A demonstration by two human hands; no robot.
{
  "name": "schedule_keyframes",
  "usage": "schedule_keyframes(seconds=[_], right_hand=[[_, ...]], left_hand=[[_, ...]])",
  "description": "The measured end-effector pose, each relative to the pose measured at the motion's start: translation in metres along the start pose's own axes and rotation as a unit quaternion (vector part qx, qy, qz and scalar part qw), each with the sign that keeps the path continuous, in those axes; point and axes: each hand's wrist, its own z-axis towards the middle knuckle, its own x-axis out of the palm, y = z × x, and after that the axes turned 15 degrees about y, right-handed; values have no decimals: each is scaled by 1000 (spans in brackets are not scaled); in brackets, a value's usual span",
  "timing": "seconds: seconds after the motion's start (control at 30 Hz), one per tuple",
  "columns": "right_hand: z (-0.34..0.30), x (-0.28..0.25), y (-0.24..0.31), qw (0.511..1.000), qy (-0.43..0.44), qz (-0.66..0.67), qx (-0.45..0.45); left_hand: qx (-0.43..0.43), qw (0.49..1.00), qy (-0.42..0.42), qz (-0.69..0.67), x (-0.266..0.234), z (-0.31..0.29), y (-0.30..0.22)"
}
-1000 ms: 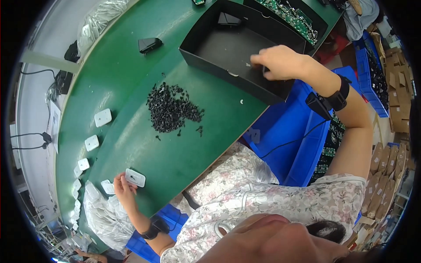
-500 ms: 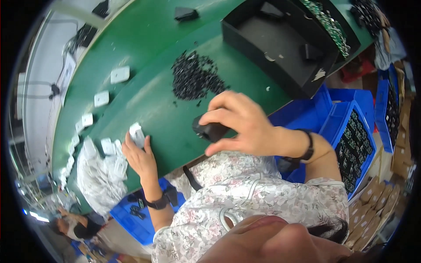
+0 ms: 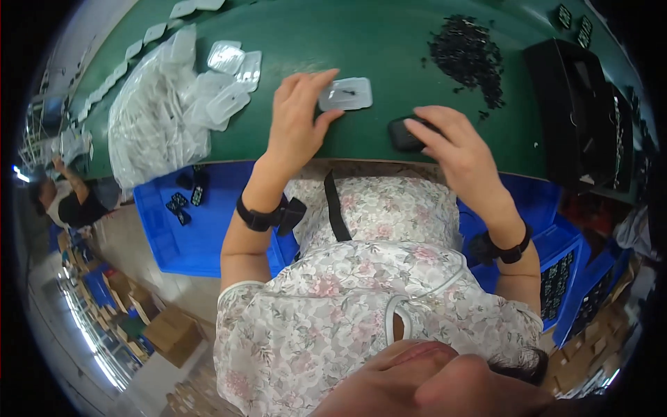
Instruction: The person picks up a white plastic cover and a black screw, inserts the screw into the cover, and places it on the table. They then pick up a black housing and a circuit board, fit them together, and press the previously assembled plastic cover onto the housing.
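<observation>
Black casing [image 3: 404, 135] now apparently nearer white tray [image 3: 360, 101]

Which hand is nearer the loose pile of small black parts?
Right: the right hand is on the near side of the pile, apart; the left hand is farther off, leftward.

a blue bin [image 3: 222, 240] stands below the table's near edge at left, a few small dark parts lying in it; beyond it, an open-looking brown carton [image 3: 172, 335] sits among further boxes. at far left, a co-worker [image 3: 87, 201] in a dark and pale top reaches up. at right, another blue bin [image 3: 564, 240] carries dark green circuit boards [image 3: 554, 281], with brown cartons [image 3: 577, 361] lower down.
</observation>
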Motion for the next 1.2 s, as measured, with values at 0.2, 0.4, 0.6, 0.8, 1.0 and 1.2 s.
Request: schedule_keyframes(seconds=[0.2, 0.4, 0.6, 0.8, 1.0, 1.2], right_hand=[[44, -6, 7, 997, -68, 30, -13], [89, 4, 5, 998, -21, -9, -65], [90, 7, 4, 998, 21, -30, -58], [85, 17, 0, 997, -8, -49, -66], [90, 14, -5, 999, -10, 20, -33], [103, 7, -15, 839, -46, 537, 76]], left_hand=[[21, 999, -22, -39, 7, 4, -4], [30, 985, -50, -164, 3, -5, 6], [64, 996, -19, -65, 6, -9, 10], [52, 997, 5, 53, -1, -13, 1], [37, 993, -37, 107, 12, -5, -12], [-51, 991, -120, 31, 8, 22, -12]])
